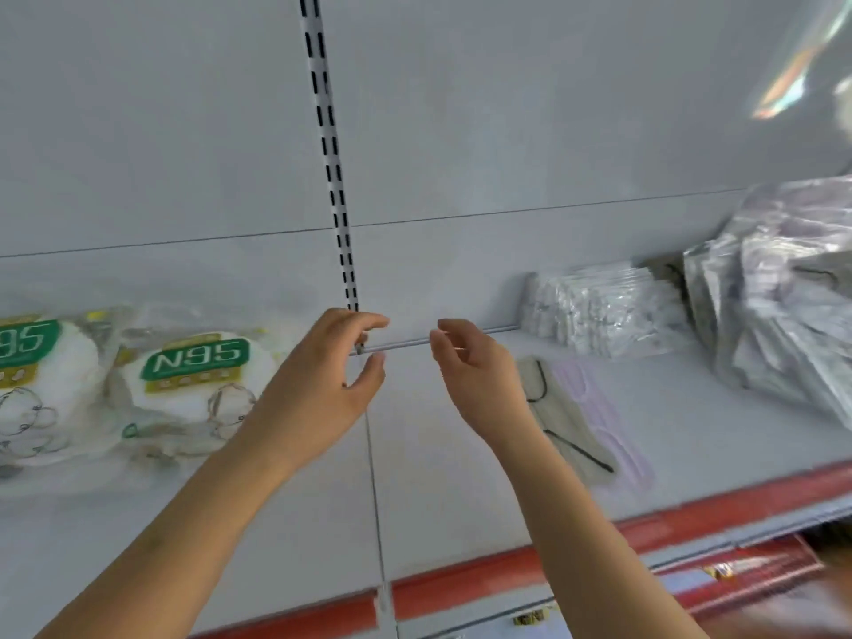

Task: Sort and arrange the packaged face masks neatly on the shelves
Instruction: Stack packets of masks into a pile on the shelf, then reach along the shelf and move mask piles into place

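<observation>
My left hand (pixel 322 385) and my right hand (pixel 475 375) hover side by side over the middle of the white shelf (pixel 452 491), fingers loosely curled and holding nothing. Two N95 mask packs (pixel 193 380) lie flat on the shelf to the left of my left hand. Just right of my right hand lie a flat beige mask pack (pixel 567 426) and a pink one (pixel 613 431). A row of clear mask packs (pixel 599 306) stands against the back wall. A heap of silvery packs (pixel 783 297) leans at the far right.
A slotted metal upright (pixel 332 154) runs down the back wall to just behind my left fingers. The shelf's front edge carries a red strip (pixel 461 578). A lower shelf with goods (pixel 747 574) shows at the bottom right.
</observation>
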`<state>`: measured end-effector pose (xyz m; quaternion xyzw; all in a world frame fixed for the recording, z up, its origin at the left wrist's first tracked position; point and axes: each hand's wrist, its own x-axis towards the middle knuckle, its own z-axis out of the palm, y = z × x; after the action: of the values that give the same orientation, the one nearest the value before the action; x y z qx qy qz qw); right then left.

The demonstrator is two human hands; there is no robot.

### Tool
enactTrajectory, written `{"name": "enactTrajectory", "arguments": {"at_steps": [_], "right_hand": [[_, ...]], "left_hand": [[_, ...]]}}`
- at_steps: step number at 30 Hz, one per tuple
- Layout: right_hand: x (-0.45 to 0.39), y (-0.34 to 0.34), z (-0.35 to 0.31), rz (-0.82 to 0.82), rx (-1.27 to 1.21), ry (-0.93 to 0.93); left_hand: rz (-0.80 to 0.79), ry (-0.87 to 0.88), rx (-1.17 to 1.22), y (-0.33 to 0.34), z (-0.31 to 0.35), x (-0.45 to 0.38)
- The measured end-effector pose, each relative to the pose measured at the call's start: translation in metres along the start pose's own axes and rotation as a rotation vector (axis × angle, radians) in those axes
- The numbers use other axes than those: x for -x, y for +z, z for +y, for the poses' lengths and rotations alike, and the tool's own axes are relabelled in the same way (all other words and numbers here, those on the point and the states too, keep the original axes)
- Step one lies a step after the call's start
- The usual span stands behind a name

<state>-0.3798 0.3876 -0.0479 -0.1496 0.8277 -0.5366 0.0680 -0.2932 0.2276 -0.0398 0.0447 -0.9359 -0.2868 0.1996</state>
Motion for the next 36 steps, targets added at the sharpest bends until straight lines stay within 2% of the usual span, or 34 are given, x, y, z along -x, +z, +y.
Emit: {"name": "enactTrajectory", "arguments": {"at_steps": [3,7,9,11,14,17,20,26,29,31,33,36], "right_hand": [[-0.009,-0.07,0.042,0.247,0.255,0.025],[-0.028,-0.144,0.107,0.309,0.421,0.13],[-0.047,-0.171,0.125,0.339,0.455,0.044],[-0.076,-0.194,0.135,0.317,0.627,-0.085],[-0.117,-0.218,0.14,0.141,0.858,-0.174],[-0.141,-0.228,0.144,0.03,0.902,-0.233],[-0.149,-0.231,0.151,0.057,0.936,-0.313],[-0.157,-0.236,0.169,0.151,0.906,-0.48],[-0.16,-0.24,0.172,0.087,0.837,-0.53],[-0.161,-0.243,0.169,0.067,0.821,-0.513],[-0.161,-0.245,0.165,0.116,0.844,-0.513],[-0.161,-0.247,0.162,0.174,0.861,-0.611]], "left_hand": [[-0.171,-0.091,0.192,0.061,0.044,-0.009],[-0.268,-0.001,0.064,0.127,0.079,-0.024],[-0.25,0.008,0.001,0.151,0.092,-0.039],[-0.179,-0.044,-0.015,0.171,0.102,-0.059],[-0.041,-0.238,0.12,0.195,0.116,-0.09],[0.009,-0.459,0.309,0.219,0.127,-0.12],[0.024,-0.576,0.369,0.239,0.128,-0.137],[-0.013,-0.494,0.064,0.252,0.125,-0.148],[0.062,-0.452,0.201,0.26,0.117,-0.153],[0.031,-0.416,0.289,0.259,0.124,-0.149],[-0.018,-0.368,0.299,0.258,0.134,-0.144],[0.033,-0.288,0.31,0.258,0.14,-0.145]]}}
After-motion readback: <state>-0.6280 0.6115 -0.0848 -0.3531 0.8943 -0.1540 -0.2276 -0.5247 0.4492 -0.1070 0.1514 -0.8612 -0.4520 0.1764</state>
